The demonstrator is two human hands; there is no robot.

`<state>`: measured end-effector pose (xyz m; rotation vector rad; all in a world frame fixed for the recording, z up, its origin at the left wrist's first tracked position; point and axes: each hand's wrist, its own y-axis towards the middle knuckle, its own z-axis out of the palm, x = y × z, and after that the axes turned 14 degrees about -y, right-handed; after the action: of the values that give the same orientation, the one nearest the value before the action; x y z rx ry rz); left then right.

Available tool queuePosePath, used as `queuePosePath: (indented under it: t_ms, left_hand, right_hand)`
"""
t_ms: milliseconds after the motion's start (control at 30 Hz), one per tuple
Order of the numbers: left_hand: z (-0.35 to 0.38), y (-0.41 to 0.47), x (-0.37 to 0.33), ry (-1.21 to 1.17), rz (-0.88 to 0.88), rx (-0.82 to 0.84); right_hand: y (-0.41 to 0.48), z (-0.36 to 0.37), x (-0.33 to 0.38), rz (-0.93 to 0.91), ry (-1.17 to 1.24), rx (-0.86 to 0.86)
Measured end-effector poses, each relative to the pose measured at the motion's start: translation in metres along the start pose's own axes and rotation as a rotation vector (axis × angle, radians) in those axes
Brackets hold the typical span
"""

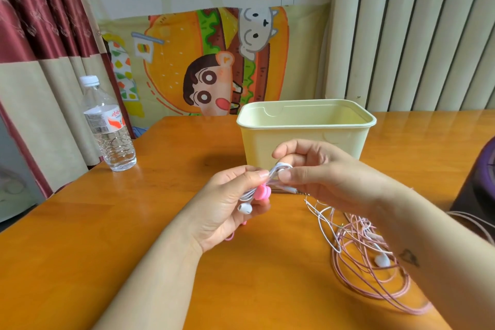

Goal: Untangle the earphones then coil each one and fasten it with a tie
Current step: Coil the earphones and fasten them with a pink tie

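Above the middle of an orange wooden table (160, 195), the left hand (227, 206) curls its fingers and thumb round a coiled white earphone (277, 168) with a pink tie (261, 191) on it. The right hand (321, 171) pinches the coil's top loop. A loose tangle of pink earphones (361, 262) lies near right. A pale yellow tub (305, 125) stands just beyond the hands, and a water bottle (109, 128) far left.

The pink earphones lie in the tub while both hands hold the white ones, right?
No. The head view shows the pink earphones loose on the table near the tub, not in it. The left hand and right hand do hold the white earphones.
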<state>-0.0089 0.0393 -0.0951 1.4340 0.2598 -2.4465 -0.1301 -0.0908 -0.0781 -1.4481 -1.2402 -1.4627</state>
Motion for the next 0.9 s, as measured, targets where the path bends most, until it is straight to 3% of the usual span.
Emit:
queuePosePath:
  t_ms: [133,233,300,467,600,733,833,900]
  left_hand:
    - [-0.002,0.000,-0.002,-0.069,-0.002,0.020]
    - [-0.003,-0.001,-0.002,-0.064,-0.001,0.037]
    - [-0.006,-0.001,-0.002,-0.008,0.007,0.021]
    - [-0.008,0.002,-0.001,0.043,0.039,-0.025]
    - [-0.009,0.006,0.000,0.026,0.123,-0.066]
    - [-0.016,0.014,0.013,0.617,0.342,-0.238]
    - [-0.021,0.017,0.029,1.123,0.383,-0.158]
    - [-0.025,0.017,0.040,1.374,0.304,-0.095]
  right_hand:
    - [0.007,0.011,-0.014,0.029,0.365,0.044]
    - [0.009,0.016,-0.017,0.051,0.479,0.041]
    - [0.007,0.013,-0.015,0.077,0.375,-0.008]
    - [-0.002,-0.002,0.006,0.066,-0.265,-0.153]
    - [-0.003,-0.010,0.019,-0.025,-0.287,-0.303]
    - [0.008,-0.022,0.031,-0.120,-0.269,-0.527]
    - [0.026,-0.041,0.039,-0.166,-0.509,-0.737]
    - [0.039,-0.052,0.039,-0.159,-0.698,-0.813]
